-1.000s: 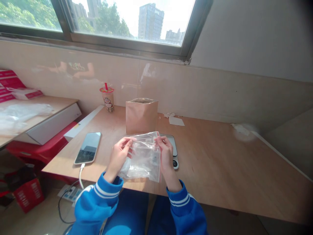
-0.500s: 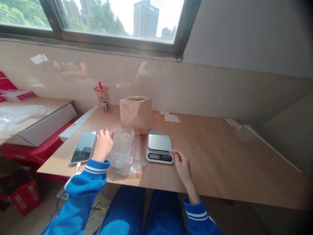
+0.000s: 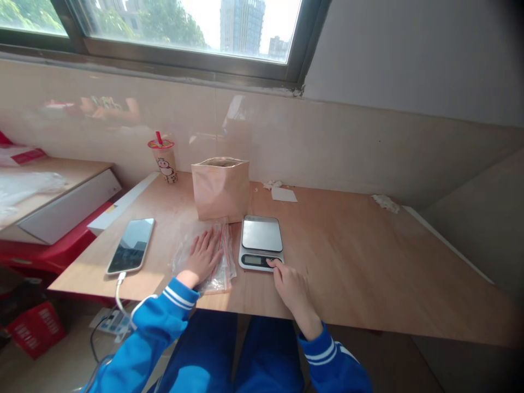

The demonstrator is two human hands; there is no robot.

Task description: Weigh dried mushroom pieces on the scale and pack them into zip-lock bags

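Note:
My left hand (image 3: 203, 255) lies flat, fingers spread, on a stack of clear zip bags (image 3: 223, 275) with red seal lines. At the front of the kitchen scale (image 3: 262, 233), my right hand (image 3: 291, 286) touches the button panel with a fingertip, the other fingers curled under. The scale's metal plate bears nothing, and its small display shows no figure I can read. Behind the bags stands an upright paper pouch (image 3: 221, 191), its top open; what it holds is hidden. A smartphone (image 3: 131, 245) with a white cable plugged in lies left of the bags.
A lidded drink cup (image 3: 165, 164) with a red straw stands by the wall. A white paper piece (image 3: 284, 194) and crumpled tissue (image 3: 385, 203) lie along the back. To the left is another table (image 3: 73, 202) with plastic on it.
My left hand has moved right from beside the phone onto the zip bags and flattened out. My right hand has shifted left from the scale's corner onto its buttons.

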